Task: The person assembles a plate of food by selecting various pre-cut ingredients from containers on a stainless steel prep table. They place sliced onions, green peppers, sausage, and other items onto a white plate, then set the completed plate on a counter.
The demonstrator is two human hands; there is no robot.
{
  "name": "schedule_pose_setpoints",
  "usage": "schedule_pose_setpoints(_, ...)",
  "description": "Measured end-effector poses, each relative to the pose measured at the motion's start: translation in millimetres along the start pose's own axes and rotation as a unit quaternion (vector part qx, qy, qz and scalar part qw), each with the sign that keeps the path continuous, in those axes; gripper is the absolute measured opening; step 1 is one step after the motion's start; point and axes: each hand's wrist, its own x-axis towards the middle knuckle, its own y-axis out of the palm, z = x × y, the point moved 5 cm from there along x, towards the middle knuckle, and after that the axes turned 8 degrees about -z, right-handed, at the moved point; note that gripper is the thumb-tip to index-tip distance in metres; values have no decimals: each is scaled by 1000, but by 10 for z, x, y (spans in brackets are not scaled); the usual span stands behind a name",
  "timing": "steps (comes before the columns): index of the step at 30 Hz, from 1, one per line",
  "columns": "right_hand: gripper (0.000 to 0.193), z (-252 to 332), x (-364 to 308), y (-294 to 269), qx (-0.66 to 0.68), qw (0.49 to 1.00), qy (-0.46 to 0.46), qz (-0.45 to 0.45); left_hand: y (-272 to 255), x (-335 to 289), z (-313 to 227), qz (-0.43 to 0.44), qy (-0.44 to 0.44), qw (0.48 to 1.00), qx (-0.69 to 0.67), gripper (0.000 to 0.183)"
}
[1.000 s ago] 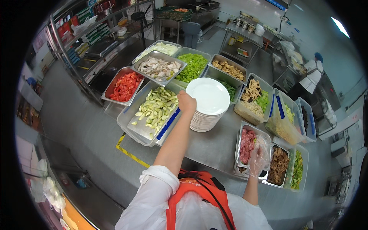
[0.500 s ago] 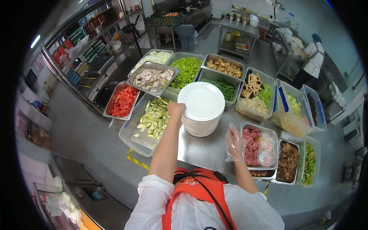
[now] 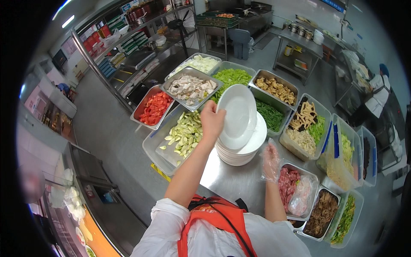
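Vegetable tub (image 3: 155, 148): left, sliced pale-green pieces, just beside left hand.
Left hand (image 3: 212, 121): bare, nearer; grip clamped on tilted plate's left rim.
Tilted plate (image 3: 236, 118): right of grip, apparent long axis near-far.
Plate stack (image 3: 234, 159): beneath, on steel surface (image 3: 227, 177); contact unclear.
Right hand (image 3: 270, 160): gloved, fingers extended, seemingly empty; stack intervenes.
Raw meat (image 3: 287, 182): near right.

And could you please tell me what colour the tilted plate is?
The tilted plate is white, best seen in the head view.

top plate (image 3: 236, 116) | level → tilted above stack (image 3: 234, 158) | left grip (image 3: 212, 121)
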Motion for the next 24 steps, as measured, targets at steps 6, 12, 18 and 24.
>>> schedule_pose_setpoints(6, 32, 754, -94, 54, -61, 985, -140, -78, -470, 198, -454, -106, 97, 989, -39, 18)
schedule_pose_setpoints(12, 28, 1223, -753, 872, 60, 986, -156, -2, -1711, 842, 978, -215, -226, 881, -356, 24)
schedule_pose_setpoints(18, 30, 881, -1352, 2416, -154, 953, -194, 172, -3440, 936, 1994, -193, -367, 752, -512, 63)
schedule_pose_setpoints(24, 41, -430, -1429, 3717, -25, 982, 68, 177, -4799, 986, 2498, -249, -433, 739, -452, 70)
